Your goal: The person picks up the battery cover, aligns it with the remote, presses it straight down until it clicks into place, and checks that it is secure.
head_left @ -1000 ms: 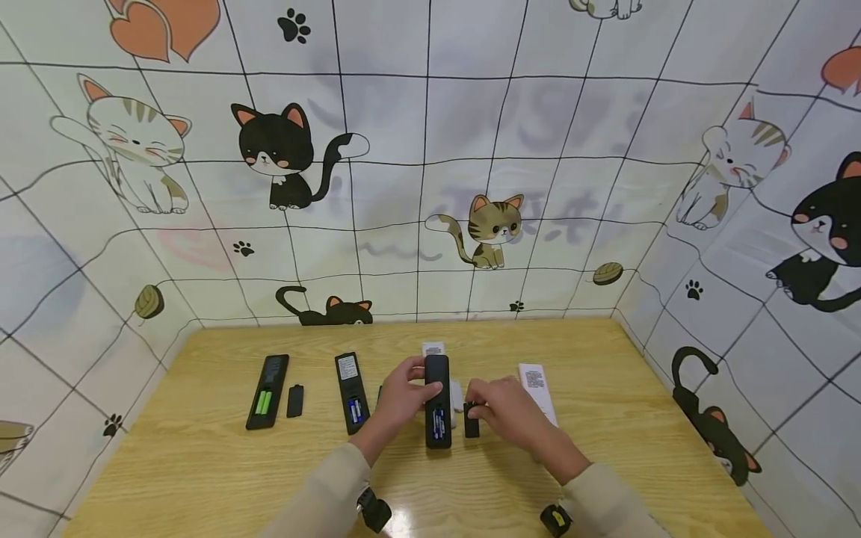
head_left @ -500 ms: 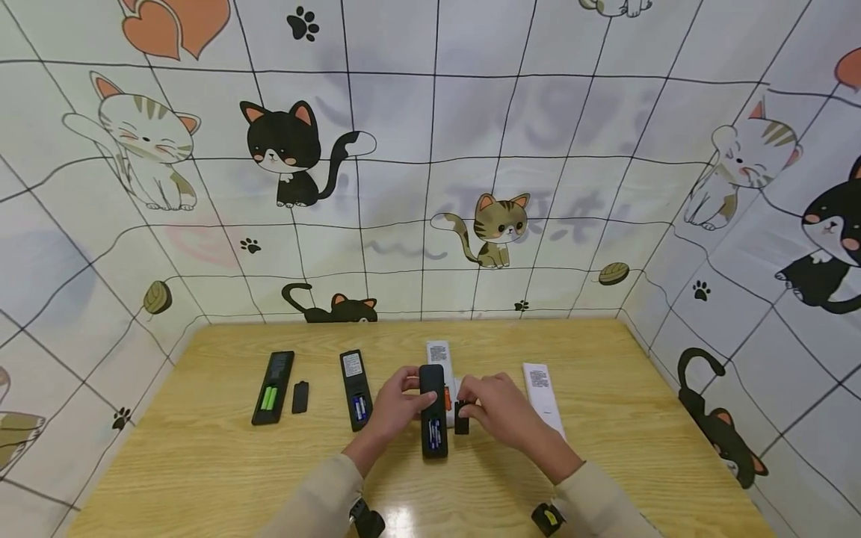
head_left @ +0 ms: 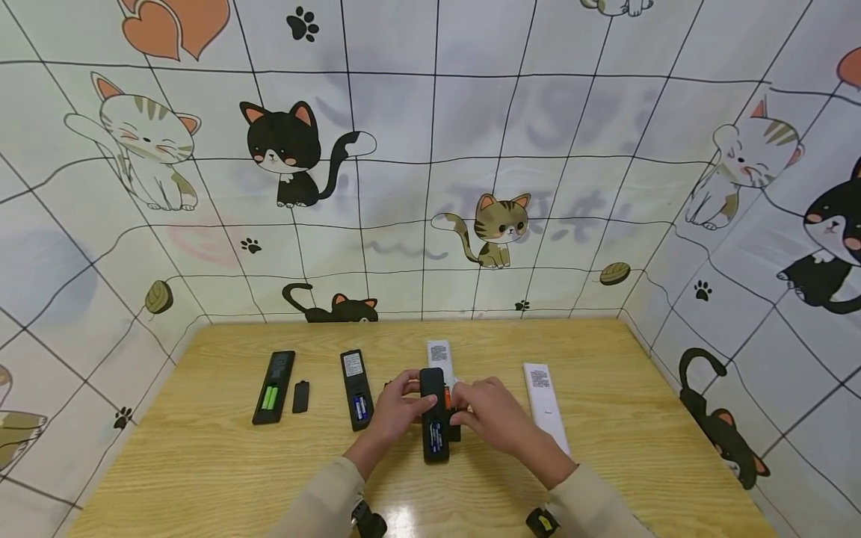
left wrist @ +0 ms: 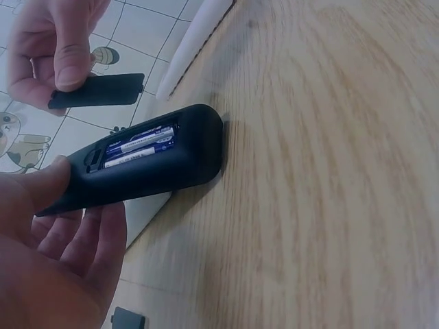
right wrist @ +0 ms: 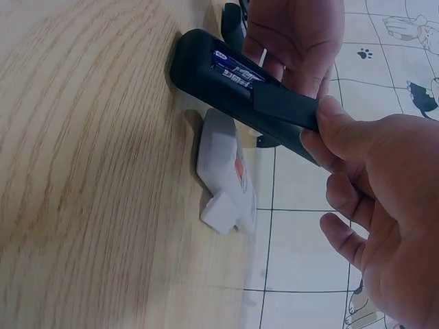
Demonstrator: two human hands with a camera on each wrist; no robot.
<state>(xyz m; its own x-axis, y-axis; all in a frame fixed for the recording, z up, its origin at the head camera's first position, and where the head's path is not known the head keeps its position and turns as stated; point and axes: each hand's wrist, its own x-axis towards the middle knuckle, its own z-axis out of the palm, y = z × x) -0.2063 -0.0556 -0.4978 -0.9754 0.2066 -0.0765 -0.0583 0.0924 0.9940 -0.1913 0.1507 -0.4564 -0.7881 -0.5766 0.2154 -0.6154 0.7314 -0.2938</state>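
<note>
My left hand (head_left: 395,409) grips a black remote control (head_left: 433,379) by its upper part, thumb on top and fingers beneath. Its battery bay faces up, uncovered, with two blue-and-white batteries (left wrist: 140,145) lying side by side inside. Between the thumb and fingers of my right hand (head_left: 496,417) is a black battery cover (left wrist: 103,90), pinched at one end. That cover is held just beside the remote's bay and overlaps it in the right wrist view. The remote's rounded lower end is close over the wooden table (left wrist: 329,171).
Behind the held remote lies a white remote (head_left: 439,353) with an orange battery and a loose white cover (right wrist: 221,212). To the left are two black remotes, one with green batteries (head_left: 270,397) and a cover (head_left: 300,397) beside it. Another white remote (head_left: 545,403) lies right.
My right hand has moved left with the battery cover, bringing it up against the remote's side. The held remote has shifted slightly toward the person, showing more of the white remote behind.
</note>
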